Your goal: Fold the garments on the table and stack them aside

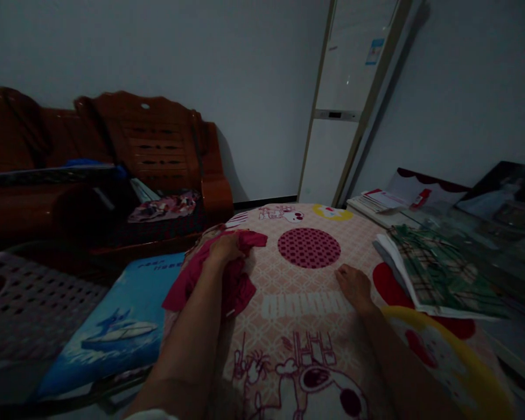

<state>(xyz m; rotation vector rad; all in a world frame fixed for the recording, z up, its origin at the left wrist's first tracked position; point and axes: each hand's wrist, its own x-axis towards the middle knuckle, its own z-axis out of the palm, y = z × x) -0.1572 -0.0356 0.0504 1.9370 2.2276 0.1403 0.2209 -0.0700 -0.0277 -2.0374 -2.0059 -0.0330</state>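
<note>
A crumpled magenta garment (pixel 187 287) lies at the left side of a pink patterned cloth (pixel 284 280), and its kind is hidden by the folds. On top of it my left hand (pixel 227 248) is closed, with fabric gathered under the fingers. My right hand (pixel 353 284) rests on the patterned cloth to the right, its fingers curled and nothing visible in them. Nearest to that hand on the right is a stack of folded clothes (pixel 441 271), with a green plaid piece on top.
A blue cushion-like item with a boat picture (pixel 126 318) is at the left. Behind it stands a wooden sofa (pixel 153 134) holding fabric. A tall white air conditioner (pixel 332 146) is in the corner. At right, a cabinet top (pixel 359 204) carries papers and a red item (pixel 421 199).
</note>
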